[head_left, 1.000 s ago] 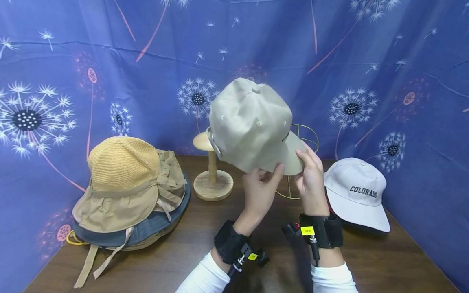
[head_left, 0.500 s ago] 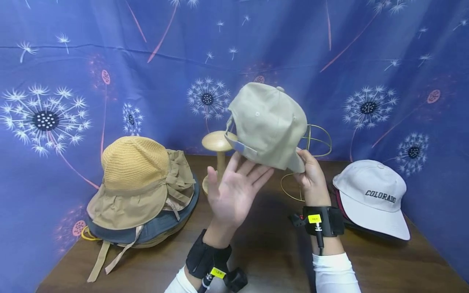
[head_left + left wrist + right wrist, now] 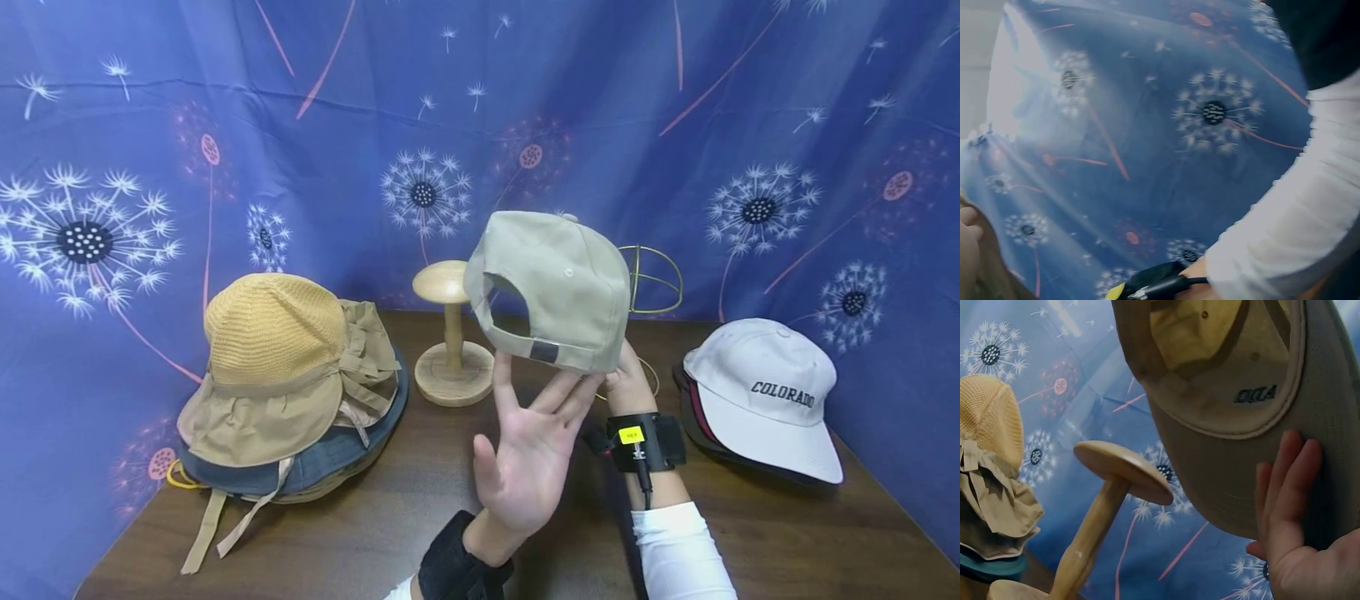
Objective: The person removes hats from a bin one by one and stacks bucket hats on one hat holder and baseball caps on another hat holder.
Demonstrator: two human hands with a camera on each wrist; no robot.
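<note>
Cap [image 3: 581,287], centre of frame: we judge it light, soft, best held by its stiffer brim [image 3: 1210,472], which the right hand [image 3: 628,387] grips; left hand [image 3: 528,467], fingers spread straight, under the strap [image 3: 545,351].

the beige cap [image 3: 576,287] is matt cloth, the mushroom-shaped stand [image 3: 453,337] smooth wood.
</note>
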